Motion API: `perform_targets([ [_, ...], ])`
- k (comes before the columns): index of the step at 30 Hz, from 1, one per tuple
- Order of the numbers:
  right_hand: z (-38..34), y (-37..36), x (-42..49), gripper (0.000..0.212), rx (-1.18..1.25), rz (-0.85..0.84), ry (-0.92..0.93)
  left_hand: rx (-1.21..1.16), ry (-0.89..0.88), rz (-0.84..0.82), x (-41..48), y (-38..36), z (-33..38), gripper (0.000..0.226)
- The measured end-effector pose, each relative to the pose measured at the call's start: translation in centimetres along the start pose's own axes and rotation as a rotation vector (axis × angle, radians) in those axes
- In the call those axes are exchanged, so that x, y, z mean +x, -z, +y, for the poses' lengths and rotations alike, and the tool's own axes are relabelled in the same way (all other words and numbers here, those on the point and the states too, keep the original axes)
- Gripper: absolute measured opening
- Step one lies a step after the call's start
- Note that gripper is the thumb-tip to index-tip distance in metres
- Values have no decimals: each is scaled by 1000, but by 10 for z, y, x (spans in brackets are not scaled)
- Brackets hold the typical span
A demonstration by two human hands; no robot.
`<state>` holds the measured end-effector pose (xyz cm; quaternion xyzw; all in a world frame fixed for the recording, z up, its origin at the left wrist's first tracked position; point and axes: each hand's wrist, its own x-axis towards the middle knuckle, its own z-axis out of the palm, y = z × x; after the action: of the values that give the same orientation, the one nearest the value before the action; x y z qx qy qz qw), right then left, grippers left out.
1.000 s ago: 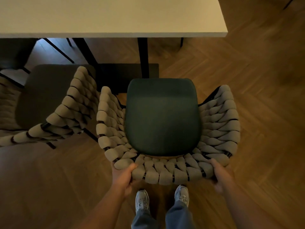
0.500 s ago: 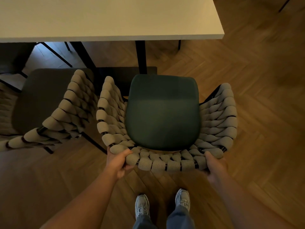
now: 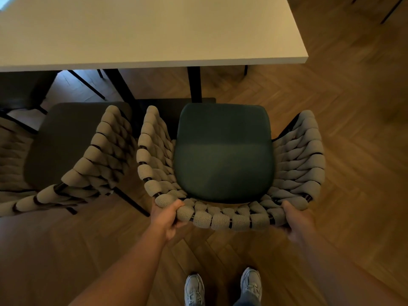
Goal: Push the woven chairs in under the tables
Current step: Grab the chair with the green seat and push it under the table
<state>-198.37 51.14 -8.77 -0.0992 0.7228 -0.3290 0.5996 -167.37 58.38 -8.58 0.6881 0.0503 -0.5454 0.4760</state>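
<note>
A woven chair (image 3: pixel 227 219) with thick beige rope weave and a dark green seat cushion (image 3: pixel 224 153) stands in front of me, facing the white table (image 3: pixel 154 34). My left hand (image 3: pixel 166 219) grips the left end of its back rim. My right hand (image 3: pixel 297 219) grips the right end of the same rim. The front of the seat sits just short of the table's near edge, close to a black table leg (image 3: pixel 194 85). A second woven chair (image 3: pixel 88 168) stands to the left, its armrest nearly touching the first.
Herringbone wood floor (image 3: pixel 353 151) spreads to the right and behind me. More black legs (image 3: pixel 120 85) show under the table at the left. My two sneakers (image 3: pixel 223 288) stand behind the chair. A thin dark leg (image 3: pixel 390 12) shows at the far top right.
The chair has slid forward toward the table with both hands holding its back rim, and my arms are stretched out further. My feet are now further behind the chair.
</note>
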Motion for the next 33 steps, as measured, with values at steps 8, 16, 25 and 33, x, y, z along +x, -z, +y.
perform_targets([
  [8, -19, -3, 10, 43, -20, 2, 2, -27, 26, 6, 1, -14, 2, 61],
  [16, -21, -5, 9, 43, -46, -36, -5, -35, 21, 32, -1, -15, 4, 65],
  [25, -18, -10, 1, 35, -79, -36, 2, -33, 38, 30, -4, -5, 5, 64],
  [33, -10, -10, 0, 27, -99, -39, -15, 1, 31, 25, 2, 3, 5, 67],
])
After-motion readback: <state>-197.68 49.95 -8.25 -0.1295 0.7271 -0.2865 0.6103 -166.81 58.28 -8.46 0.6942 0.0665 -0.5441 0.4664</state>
